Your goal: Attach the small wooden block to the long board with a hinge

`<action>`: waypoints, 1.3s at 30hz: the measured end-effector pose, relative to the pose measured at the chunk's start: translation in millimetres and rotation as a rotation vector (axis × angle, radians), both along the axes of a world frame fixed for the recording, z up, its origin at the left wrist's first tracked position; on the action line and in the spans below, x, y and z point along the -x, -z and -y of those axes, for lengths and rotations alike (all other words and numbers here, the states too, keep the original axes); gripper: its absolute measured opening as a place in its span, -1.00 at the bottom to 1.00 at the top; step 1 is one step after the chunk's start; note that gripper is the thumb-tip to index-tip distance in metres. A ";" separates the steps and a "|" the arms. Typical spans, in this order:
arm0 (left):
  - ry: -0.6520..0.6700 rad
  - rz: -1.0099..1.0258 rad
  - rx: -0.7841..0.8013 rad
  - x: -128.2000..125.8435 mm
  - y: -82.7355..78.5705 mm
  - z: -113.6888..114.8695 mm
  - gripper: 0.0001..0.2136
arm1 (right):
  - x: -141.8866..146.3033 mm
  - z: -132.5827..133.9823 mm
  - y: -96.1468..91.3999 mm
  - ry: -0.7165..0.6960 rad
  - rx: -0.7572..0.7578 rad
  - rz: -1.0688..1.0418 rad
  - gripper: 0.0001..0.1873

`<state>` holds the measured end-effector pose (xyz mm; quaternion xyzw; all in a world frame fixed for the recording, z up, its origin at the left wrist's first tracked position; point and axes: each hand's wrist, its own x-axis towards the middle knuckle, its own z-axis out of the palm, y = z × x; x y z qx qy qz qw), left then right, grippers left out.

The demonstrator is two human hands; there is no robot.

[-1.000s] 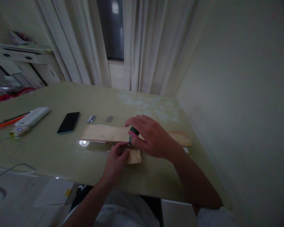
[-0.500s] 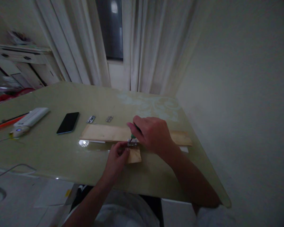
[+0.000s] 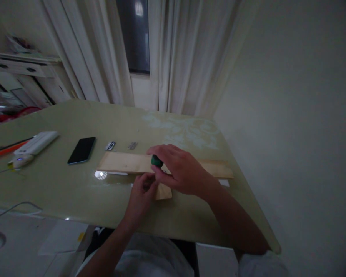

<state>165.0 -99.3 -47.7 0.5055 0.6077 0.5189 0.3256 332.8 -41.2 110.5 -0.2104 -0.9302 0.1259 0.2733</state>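
Note:
In the head view my right hand (image 3: 180, 169) grips a screwdriver by its green handle (image 3: 157, 161), which points up toward me. Its shaft and tip are out of sight beneath the fingers. My left hand (image 3: 142, 192) is closed, with thumb and fingertips pressed at the left side of a small wooden board (image 3: 163, 192). This piece lies against the near edge of a long wooden board (image 3: 132, 162). The metal hinge across the joint between the boards is almost wholly covered by my right hand.
Two loose metal hinges, one (image 3: 110, 146) to the left and another (image 3: 132, 145), lie beyond the long board. Farther left are a black phone (image 3: 82, 150), a white device (image 3: 36, 143) with a cable, and an orange tool (image 3: 8, 149). A wall borders the table's right side.
My right hand has turned and opened its grip somewhat, so the green handle's end now shows and the hinge is covered. My left hand stays in place.

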 end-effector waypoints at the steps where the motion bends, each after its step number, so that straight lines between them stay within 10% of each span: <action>1: 0.010 -0.034 -0.012 0.8 -0.8 0.2 -0.77 | 0.1 -1.0 1.2 0.058 0.002 -0.010 -0.77; 13: 0.119 0.014 0.071 3.9 2.5 -0.2 -0.63 | -37.9 5.1 -16.5 0.379 -0.037 -0.203 -0.85; 25: 0.237 0.403 0.256 5.5 -7.5 -0.7 -0.54 | -57.6 14.4 72.8 0.625 -0.014 -0.637 -0.74; 39: 0.217 0.409 0.269 10.3 -12.7 4.2 -0.52 | -52.1 23.5 87.5 0.650 0.008 -0.715 -0.72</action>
